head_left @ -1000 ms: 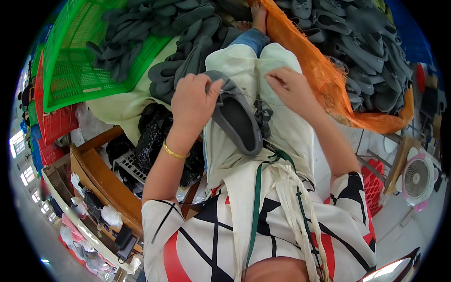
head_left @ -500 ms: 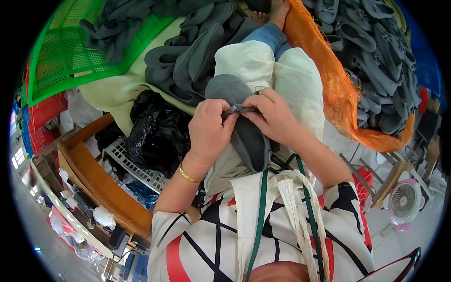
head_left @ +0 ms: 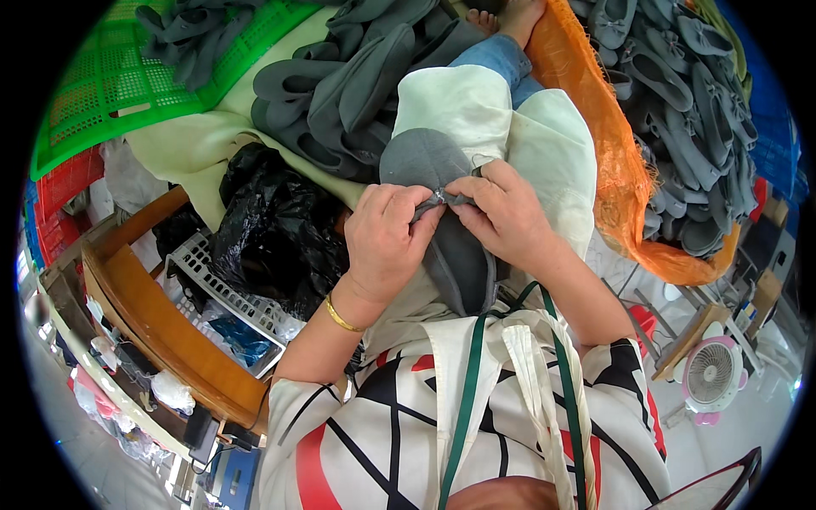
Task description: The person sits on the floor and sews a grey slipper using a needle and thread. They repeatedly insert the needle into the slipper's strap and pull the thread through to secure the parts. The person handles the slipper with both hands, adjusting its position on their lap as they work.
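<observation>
Lap w/ cream cloth point(head_left: 476, 110) carries grey slipper point(head_left: 442, 221); left hand point(head_left: 387, 242) & right hand point(head_left: 501, 212) both pinch its small bow point(head_left: 444, 198).

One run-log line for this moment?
left hand: pinching grey shoe | right hand: pinching same spot | shoe: on lap

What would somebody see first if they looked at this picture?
Probably the two hands, left hand and right hand, pinching a grey shoe on the lap in the middle. Next come the pile of grey shoes on orange netting at upper right, and the green crate at upper left.
</observation>
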A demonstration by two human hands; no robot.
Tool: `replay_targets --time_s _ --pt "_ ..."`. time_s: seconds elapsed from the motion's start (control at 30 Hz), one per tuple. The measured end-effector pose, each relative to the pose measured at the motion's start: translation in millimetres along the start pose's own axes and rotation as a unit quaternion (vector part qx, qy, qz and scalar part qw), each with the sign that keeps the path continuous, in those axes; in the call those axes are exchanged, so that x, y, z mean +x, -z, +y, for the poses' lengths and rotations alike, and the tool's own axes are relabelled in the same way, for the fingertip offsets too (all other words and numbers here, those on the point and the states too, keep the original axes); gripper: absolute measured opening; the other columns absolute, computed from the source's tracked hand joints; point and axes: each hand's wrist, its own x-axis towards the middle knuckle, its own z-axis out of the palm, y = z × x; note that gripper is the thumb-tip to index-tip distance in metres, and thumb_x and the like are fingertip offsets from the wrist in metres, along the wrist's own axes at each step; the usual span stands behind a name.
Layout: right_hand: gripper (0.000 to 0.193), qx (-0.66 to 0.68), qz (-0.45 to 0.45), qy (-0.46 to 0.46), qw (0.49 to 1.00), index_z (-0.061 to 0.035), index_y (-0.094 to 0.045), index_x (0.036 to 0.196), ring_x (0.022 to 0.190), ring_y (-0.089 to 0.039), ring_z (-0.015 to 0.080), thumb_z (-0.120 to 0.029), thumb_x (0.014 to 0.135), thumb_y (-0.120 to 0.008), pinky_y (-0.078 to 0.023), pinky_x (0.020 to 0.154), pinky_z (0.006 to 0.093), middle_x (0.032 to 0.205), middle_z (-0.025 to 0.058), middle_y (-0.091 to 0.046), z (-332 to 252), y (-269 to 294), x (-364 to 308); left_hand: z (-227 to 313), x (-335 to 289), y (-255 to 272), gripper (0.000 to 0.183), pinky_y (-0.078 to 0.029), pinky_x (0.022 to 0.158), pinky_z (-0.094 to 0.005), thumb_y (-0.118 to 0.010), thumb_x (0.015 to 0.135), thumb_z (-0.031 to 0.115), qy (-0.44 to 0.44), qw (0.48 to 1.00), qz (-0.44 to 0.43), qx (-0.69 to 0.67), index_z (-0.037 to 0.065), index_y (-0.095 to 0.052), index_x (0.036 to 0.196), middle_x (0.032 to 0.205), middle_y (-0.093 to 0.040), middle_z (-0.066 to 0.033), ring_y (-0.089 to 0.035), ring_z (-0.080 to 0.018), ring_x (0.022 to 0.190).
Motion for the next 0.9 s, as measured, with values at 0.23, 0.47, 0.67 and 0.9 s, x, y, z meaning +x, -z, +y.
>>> replay_targets --time_s 0.23,0.47,0.67,0.9 --pt "0.027 0.018 -0.024 -0.026 0.999 -0.0066 -0.066 0.104 0.077 -0.055 0.0283 -0.005 0.078 -0.072 -0.047 0.064 0.0389 0.082 0.0089 -0.052 -4 3 4 -5 6 4 0.017 -0.047 0.063 -0.0375 -0.078 0.075 0.013 0.018 0.999 -0.038 -0.028 0.009 -0.067 0.087 0.080 -0.061 -0.0047 -0.057 -0.0269 0.073" --pt "0.026 0.014 -0.034 -0.004 0.999 -0.0056 -0.066 0.103 0.073 -0.054 0.0274 -0.004 0.078 -0.072 -0.044 0.061 0.0366 0.081 0.0091 -0.052 0 3 7 -8 8 8 0.019 -0.044 0.060 -0.0350 -0.080 0.074 0.008 0.016 0.997 -0.056 -0.053 0.006 -0.067 0.087 0.076 -0.060 -0.0061 -0.054 -0.0256 0.069" --pt "0.020 0.028 -0.103 -0.085 0.991 -0.0036 -0.066 0.101 0.070 -0.054 0.0270 -0.008 0.082 -0.069 -0.043 0.060 0.0345 0.081 0.0105 -0.053 -5 8 16 -10 8 10 0.017 -0.045 0.062 -0.0381 -0.078 0.077 0.019 0.025 0.994 -0.090 -0.065 0.009 -0.067 0.084 0.076 -0.060 -0.0046 -0.055 -0.0273 0.073" --pt "0.022 0.124 -0.125 -0.250 0.952 0.0001 -0.067 0.101 0.070 -0.056 0.0168 -0.016 0.087 -0.071 -0.044 0.061 0.0316 0.083 0.0095 -0.056 -20 12 20 -7 11 17 0.019 -0.046 0.064 -0.0390 -0.075 0.082 0.024 0.068 0.989 -0.112 -0.065 0.007 -0.067 0.084 0.076 -0.062 -0.0068 -0.057 -0.0283 0.075"
